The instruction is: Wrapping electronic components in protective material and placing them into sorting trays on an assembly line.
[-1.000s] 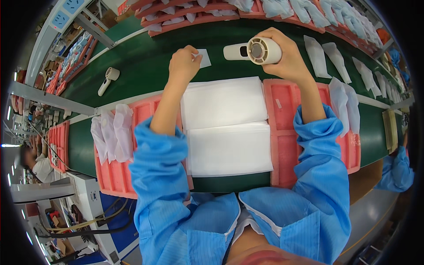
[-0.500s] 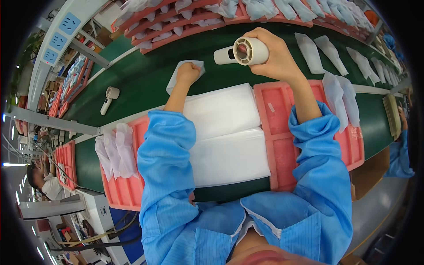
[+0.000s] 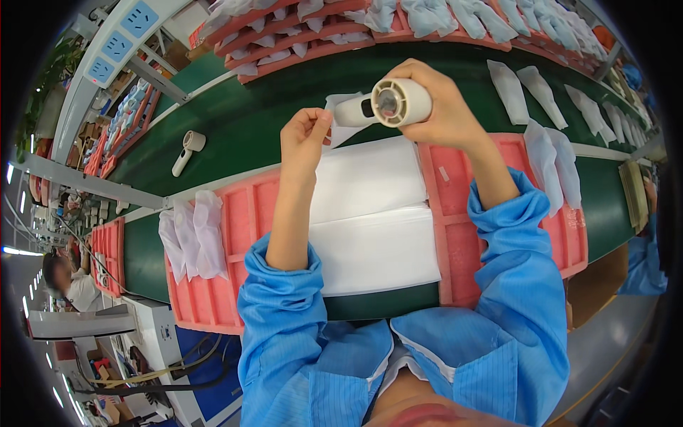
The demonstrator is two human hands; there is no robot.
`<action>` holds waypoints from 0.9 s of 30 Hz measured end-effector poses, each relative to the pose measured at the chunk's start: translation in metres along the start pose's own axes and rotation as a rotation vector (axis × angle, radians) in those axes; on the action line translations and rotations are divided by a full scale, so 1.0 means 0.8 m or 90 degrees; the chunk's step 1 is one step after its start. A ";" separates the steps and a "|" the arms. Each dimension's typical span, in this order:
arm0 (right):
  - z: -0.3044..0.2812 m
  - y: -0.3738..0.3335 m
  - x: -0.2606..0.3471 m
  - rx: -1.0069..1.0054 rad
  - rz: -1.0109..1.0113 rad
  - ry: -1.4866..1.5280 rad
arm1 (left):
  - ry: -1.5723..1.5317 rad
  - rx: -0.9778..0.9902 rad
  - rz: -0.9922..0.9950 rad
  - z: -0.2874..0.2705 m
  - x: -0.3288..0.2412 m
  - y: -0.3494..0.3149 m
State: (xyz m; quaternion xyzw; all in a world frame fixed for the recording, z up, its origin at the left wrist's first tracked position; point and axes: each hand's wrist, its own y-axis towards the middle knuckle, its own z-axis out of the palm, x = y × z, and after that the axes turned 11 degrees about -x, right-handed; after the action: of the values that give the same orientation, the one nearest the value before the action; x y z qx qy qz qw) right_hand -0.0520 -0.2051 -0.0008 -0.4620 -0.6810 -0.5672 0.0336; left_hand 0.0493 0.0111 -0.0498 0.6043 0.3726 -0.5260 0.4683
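In my right hand (image 3: 441,103) is a cream handheld fan (image 3: 409,99), gripped around its round head, with the spoked opening facing me. Its handle (image 3: 350,112) points left toward my left hand (image 3: 306,139). That hand pinches the edge of a thin white translucent bag (image 3: 345,135) between thumb and fingers. The handle overlaps the bag; whether its end is inside, I cannot tell. Below both hands lie two stacks of flat white bags (image 3: 373,245). A second cream handheld fan (image 3: 188,148) rests on the green belt to the left.
Pink trays (image 3: 459,263) flank the stacks; wrapped pieces (image 3: 196,235) lie on the left one. More stacked pink trays (image 3: 299,60) with wrapped items stand at the back. Wrapped pieces (image 3: 507,92) lie on the green belt (image 3: 249,124) at right. Other people work at both sides.
My left hand has moved right with the bag, bringing it against the fan's handle. My right hand, holding the fan, has shifted slightly down in the view.
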 end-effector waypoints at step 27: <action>0.047 -0.027 0.019 -0.118 0.075 -0.147 | 0.211 -0.091 0.520 0.044 -0.057 -0.079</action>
State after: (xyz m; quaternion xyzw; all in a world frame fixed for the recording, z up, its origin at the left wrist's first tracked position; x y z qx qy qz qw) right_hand -0.0569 -0.1642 -0.0215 -0.5645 -0.5965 -0.5680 -0.0543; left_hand -0.0282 -0.0025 -0.0166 0.7440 0.2086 -0.1669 0.6124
